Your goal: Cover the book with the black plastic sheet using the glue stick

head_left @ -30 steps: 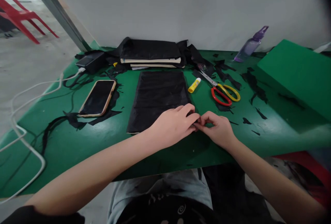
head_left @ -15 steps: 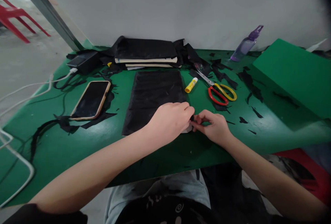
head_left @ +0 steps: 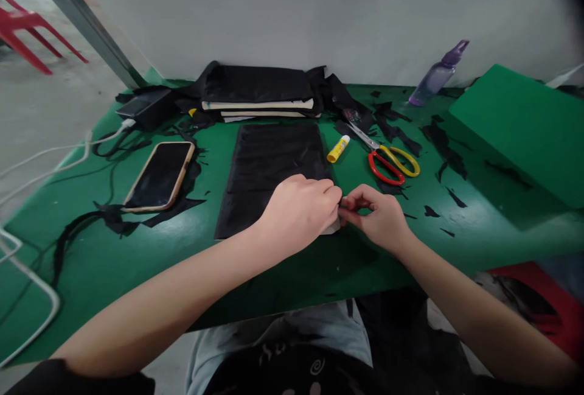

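Note:
A flat black-covered book (head_left: 278, 157) lies in front of me, its near right corner partly hidden by my hands. My left hand (head_left: 305, 203) rests on that corner with its fingers curled and pressed together at the edge. Thumb and fingers of my right hand (head_left: 376, 215) pinch at the same corner, just right of the left fingertips. A bit of white shows under the left hand at the corner. What lies between the fingertips is mostly hidden; it looks like the edge of the black cover.
Beyond the book lie a yellow glue stick (head_left: 338, 149), scissors (head_left: 385, 154) with red and yellow handles, and a stack of black-covered books (head_left: 258, 86). A phone (head_left: 160, 176) and white cable (head_left: 50, 288) are left. A purple bottle (head_left: 435, 78) and green box (head_left: 524, 133) stand right, among black scraps.
My right fingers have shifted slightly left and closer to the left fingertips at the book's corner. The left hand stays almost in place; the book has not moved.

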The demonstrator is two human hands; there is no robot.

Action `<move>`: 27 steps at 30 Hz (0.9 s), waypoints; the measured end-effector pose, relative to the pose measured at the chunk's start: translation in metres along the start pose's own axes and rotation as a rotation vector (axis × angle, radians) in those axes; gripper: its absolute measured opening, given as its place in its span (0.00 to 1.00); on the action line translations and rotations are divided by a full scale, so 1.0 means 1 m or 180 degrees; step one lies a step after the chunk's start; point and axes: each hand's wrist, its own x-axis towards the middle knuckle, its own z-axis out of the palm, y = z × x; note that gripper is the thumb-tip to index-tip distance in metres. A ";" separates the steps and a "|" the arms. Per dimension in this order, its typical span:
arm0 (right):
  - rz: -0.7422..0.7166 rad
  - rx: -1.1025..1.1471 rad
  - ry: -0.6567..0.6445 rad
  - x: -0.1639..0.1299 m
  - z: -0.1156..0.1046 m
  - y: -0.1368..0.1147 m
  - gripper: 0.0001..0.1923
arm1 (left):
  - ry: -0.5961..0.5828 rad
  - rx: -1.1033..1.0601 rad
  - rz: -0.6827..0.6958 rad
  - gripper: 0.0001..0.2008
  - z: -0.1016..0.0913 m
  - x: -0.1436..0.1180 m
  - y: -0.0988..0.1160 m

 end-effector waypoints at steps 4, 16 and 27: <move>-0.0004 0.0015 -0.0074 0.001 -0.003 -0.002 0.07 | 0.0100 -0.0027 -0.0042 0.08 -0.003 0.001 -0.001; 0.0347 0.1185 -0.0434 0.009 0.001 -0.006 0.16 | 0.0092 -0.0282 -0.0514 0.05 -0.031 0.006 -0.008; 0.1429 0.3204 -0.1130 0.013 0.003 -0.020 0.12 | -0.0003 -0.0463 -0.0564 0.06 -0.035 0.006 -0.007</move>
